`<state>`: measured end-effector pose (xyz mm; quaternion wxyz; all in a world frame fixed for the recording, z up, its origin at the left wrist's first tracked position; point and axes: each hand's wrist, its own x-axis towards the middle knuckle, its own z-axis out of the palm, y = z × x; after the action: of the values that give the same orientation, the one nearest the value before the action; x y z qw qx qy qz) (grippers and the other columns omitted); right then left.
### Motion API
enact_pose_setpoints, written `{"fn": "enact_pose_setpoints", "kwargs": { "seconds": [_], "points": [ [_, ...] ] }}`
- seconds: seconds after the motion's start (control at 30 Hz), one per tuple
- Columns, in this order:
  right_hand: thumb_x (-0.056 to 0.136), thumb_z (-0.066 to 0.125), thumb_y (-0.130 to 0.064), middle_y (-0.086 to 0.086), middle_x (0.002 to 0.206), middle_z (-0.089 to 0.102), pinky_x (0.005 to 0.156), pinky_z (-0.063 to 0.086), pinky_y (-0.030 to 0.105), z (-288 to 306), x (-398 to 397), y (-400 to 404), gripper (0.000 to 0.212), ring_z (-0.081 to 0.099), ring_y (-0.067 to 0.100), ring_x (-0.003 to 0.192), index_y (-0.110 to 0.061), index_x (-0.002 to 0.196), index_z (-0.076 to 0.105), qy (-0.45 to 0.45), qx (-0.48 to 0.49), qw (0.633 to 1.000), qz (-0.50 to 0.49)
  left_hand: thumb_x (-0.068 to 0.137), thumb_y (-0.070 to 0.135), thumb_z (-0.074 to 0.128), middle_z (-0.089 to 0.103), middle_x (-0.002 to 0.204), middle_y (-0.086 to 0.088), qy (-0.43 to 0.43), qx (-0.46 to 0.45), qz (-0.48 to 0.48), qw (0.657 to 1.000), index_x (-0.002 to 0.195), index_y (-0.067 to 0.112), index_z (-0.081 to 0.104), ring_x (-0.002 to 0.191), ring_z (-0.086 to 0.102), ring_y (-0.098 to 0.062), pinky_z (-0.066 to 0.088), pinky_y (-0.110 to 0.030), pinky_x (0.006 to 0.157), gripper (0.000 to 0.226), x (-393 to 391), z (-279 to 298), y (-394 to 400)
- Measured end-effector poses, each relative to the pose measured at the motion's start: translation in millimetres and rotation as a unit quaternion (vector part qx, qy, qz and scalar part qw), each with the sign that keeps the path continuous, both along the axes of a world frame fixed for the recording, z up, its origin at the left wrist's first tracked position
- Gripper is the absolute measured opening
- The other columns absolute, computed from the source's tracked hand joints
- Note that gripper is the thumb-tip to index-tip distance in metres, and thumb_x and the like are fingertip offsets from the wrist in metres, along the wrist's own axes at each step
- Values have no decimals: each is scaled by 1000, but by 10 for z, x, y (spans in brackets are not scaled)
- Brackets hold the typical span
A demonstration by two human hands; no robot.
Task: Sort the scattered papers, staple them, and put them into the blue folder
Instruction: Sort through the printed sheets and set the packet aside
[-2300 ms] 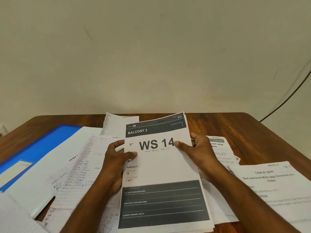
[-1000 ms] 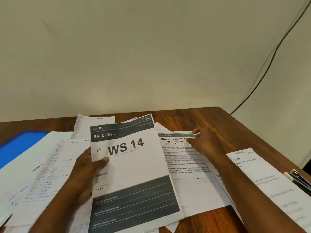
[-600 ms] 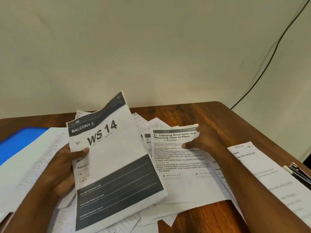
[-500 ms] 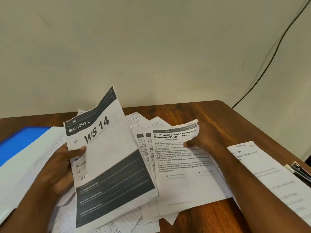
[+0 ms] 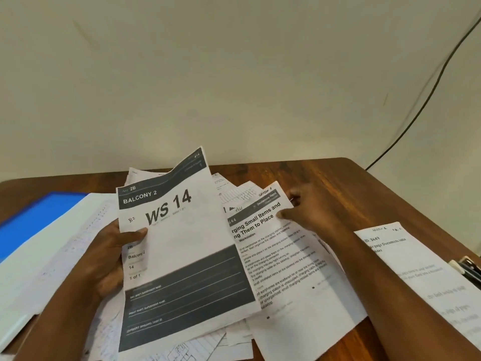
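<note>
Left hand gripping the "WS 14" sheet at its left edge, thumb curled over the printed face, fingers behind, sheet lifted and tilted above the paper pile. Right hand pinching the upper right corner of the "Charging Small Items" sheet, thumb on top, that corner raised off the pile; grip closed on the paper, though fingers underneath hidden, so hard to say how many sheets caught there. More printed and handwritten pages fanned out behind both sheets, overlapping. Blue folder lying at the left on the wooden table, partly covered by a white sheet with faint handwriting. At the right, apart from the pile, another printed sheet headed "3649" lying flat, forearm crossing its near edge. Beside it at the frame's right border, pens or a similar dark-and-white object, too cropped to name surely. Black cable running down the cream wall behind the table's far right corner.
</note>
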<state>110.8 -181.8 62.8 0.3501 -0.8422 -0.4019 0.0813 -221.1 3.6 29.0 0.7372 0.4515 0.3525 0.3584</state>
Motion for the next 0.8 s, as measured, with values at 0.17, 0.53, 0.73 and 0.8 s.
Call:
{"fn": "enact_pose_setpoints", "kwargs": {
  "seconds": [0.17,0.53,0.73,0.8],
  "points": [
    [77,91,-12,-5,85,80,75,64,36,-14,-55,-2,19,77,10,72,-18,89,78,92,44,995,10,101,0,55,77,124,-12,13,-2,8,1000,138,17,66,117,68,-44,61,-55,86,42,13,1,3],
    [84,84,-6,2,84,80,68,64,38,-61,-43,22,13,78,20,71,-10,91,74,187,148,971,-8,100,3,60,79,116,-12,46,21,8,999,129,17,67,89,77,-37,62,-45,69,33,106,-30,-35],
    [90,77,-4,12,95,80,74,64,41,-37,19,29,12,79,28,82,-1,100,71,271,221,937,-13,92,11,74,80,115,-9,71,55,-4,996,125,22,66,99,74,-44,60,-58,87,36,282,-95,-143],
    [92,75,-4,14,95,80,78,64,45,-22,39,30,14,79,32,84,0,104,71,291,236,927,-7,85,13,81,79,119,-9,82,74,-7,994,127,21,66,103,73,-47,55,-66,98,45,334,-96,-189]
  ]
}}
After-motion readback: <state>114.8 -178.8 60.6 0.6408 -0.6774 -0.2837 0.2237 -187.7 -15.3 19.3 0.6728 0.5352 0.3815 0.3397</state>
